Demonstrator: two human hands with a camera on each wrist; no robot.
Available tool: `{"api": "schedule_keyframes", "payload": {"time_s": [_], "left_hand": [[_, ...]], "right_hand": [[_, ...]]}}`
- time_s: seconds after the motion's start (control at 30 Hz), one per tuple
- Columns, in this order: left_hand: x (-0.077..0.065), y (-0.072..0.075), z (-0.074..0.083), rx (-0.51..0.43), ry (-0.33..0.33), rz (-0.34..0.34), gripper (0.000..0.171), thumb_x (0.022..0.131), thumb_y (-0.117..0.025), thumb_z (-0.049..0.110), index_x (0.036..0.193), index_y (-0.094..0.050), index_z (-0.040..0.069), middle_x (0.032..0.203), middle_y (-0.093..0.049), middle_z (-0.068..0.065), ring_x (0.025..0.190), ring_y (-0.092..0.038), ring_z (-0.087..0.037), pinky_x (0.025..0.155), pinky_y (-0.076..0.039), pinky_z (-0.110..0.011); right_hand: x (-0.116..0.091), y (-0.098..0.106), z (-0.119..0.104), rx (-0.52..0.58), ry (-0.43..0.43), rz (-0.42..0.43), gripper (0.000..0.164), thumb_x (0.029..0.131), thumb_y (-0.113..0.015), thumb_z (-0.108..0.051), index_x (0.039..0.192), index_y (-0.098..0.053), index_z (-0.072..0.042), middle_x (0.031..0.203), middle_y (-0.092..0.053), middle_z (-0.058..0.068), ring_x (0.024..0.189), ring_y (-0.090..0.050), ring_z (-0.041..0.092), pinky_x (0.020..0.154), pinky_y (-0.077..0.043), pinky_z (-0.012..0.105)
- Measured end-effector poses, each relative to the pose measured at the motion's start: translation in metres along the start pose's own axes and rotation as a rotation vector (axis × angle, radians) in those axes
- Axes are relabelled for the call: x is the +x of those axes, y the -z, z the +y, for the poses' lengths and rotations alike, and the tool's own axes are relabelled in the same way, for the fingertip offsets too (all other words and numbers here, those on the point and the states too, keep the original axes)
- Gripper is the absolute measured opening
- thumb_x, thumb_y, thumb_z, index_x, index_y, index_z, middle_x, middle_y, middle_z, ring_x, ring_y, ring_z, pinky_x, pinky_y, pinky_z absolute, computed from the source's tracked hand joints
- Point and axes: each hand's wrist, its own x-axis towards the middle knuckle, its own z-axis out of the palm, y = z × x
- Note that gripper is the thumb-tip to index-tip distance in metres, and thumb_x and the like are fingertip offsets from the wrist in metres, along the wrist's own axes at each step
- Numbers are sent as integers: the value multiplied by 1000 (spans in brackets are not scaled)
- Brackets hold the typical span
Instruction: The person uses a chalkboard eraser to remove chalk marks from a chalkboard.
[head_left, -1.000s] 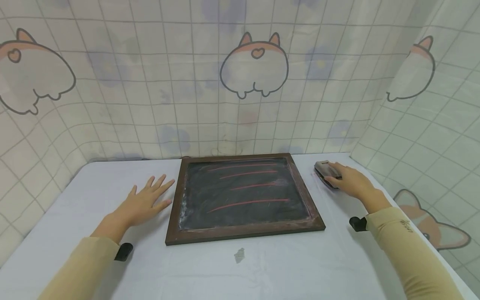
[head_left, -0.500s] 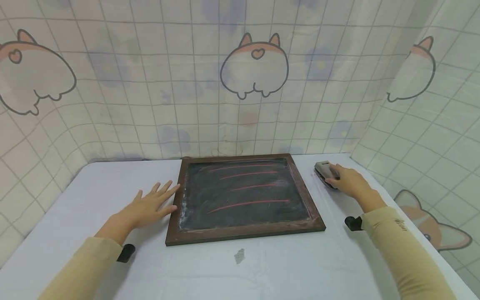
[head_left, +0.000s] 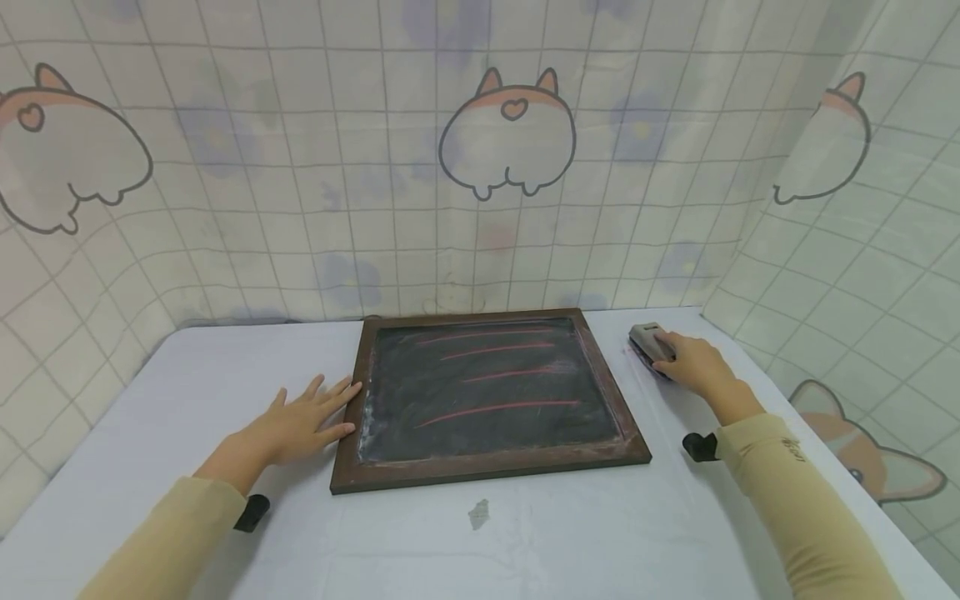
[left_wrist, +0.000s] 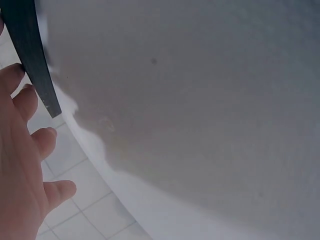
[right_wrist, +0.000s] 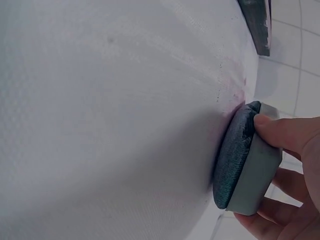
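Observation:
A dark chalkboard [head_left: 495, 429] in a brown wooden frame lies on the white-covered table, with several red chalk lines across it. At its left side my left hand [head_left: 300, 423] has fingers spread, their tips right at the frame edge. The left wrist view shows the frame's dark edge [left_wrist: 32, 55] meeting those fingertips. Right of the board, my right hand [head_left: 701, 367] grips a chalkboard eraser [head_left: 648, 342]. In the right wrist view the eraser [right_wrist: 255, 172] has a grey back and a dark felt pad facing the cloth, with the thumb on one side and fingers on the other.
Pink chalk smudges [right_wrist: 239, 95] mark the white tablecloth [head_left: 562, 533] beside the eraser. A grey patch [head_left: 478, 512] shows on the cloth in front of the board. A grid-patterned curtain [head_left: 480, 242] with cartoon corgis closes off the back and both sides.
My left hand has moved right and slightly nearer, from beside the board to its frame edge. The right forearm has shifted slightly left, while the eraser has stayed about in place.

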Motion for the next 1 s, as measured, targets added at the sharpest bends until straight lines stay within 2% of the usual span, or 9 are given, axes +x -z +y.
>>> {"api": "schedule_keyframes", "payload": {"time_s": [0.27, 0.5, 0.67, 0.8, 1.0], "left_hand": [[0, 1, 0, -50, 6, -4, 71, 93, -37, 60, 150, -21, 22, 152, -20, -10, 136, -13, -42, 97, -4, -72], [0, 4, 3, -50, 20, -32, 72, 92, -36, 61, 150, -20, 20, 153, -19, -10, 136, -12, -43, 96, -3, -73], [2, 2, 3, -52, 24, -46, 73, 92, -36, 61, 150, -19, 20, 153, -18, -10, 136, -12, -43, 96, -3, -73], [3, 0, 1, -49, 30, -42, 73, 92, -37, 61, 150, -19, 21, 153, -17, -9, 136, -11, -43, 96, -3, -73], [2, 1, 0, -42, 37, -43, 73, 92, -37, 61, 150, -19, 22, 153, -18, -10, 136, -11, -43, 96, -2, -73]], "right_hand": [[1, -3, -1, 18, 1, 17, 57, 92, -58, -16, 140, -34, 2, 137, -31, 35, 114, -42, 52, 88, -38, 61], [3, -5, 0, 9, 46, 59, 53, 91, -54, -8, 139, -37, 2, 138, -30, 34, 120, -31, 56, 97, -28, 62], [-3, 0, -2, -11, 96, 107, 52, 91, -48, -4, 140, -35, 3, 140, -28, 31, 116, -33, 59, 93, -32, 63], [-7, 6, -2, -28, 127, 123, 50, 93, -43, -5, 142, -33, 0, 143, -26, 29, 105, -38, 62, 85, -35, 64], [-12, 13, -7, -58, 184, 138, 50, 94, -43, -5, 144, -32, -4, 144, -26, 26, 106, -39, 61, 85, -34, 67]]}}
